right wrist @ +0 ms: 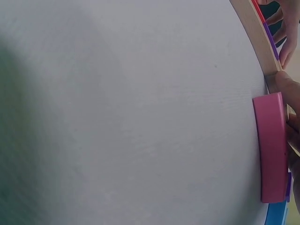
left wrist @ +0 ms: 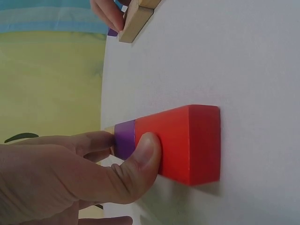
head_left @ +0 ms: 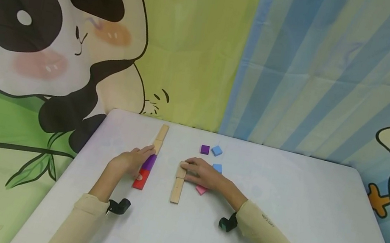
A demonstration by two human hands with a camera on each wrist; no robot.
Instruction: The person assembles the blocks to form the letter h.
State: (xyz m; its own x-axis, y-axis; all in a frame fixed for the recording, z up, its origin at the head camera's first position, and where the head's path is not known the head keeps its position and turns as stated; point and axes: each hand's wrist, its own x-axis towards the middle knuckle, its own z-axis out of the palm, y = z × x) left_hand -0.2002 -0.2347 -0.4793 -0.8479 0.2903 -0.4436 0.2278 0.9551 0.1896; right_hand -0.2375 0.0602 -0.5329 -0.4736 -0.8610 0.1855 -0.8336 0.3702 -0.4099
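A straight row of blocks lies on the left: a red block (left wrist: 176,140), a purple block (left wrist: 125,139), then two plain wooden blocks (head_left: 163,132). My left hand (head_left: 131,161) rests along its left side, thumb on the red block and fingers reaching over the purple and nearer wooden part. To the right, a shorter line holds a wooden block (head_left: 176,191) with another wooden block (head_left: 181,172) at its far end. My right hand (head_left: 205,173) holds that far block between thumb and fingers. Beneath this hand, a pink block (right wrist: 271,150) shows partly.
Beyond the right hand sit a small purple block (head_left: 205,150) and a blue block (head_left: 217,150). Another blue block (head_left: 217,168) lies right by the hand. The white table (head_left: 279,221) ends at a printed curtain (head_left: 198,53) behind.
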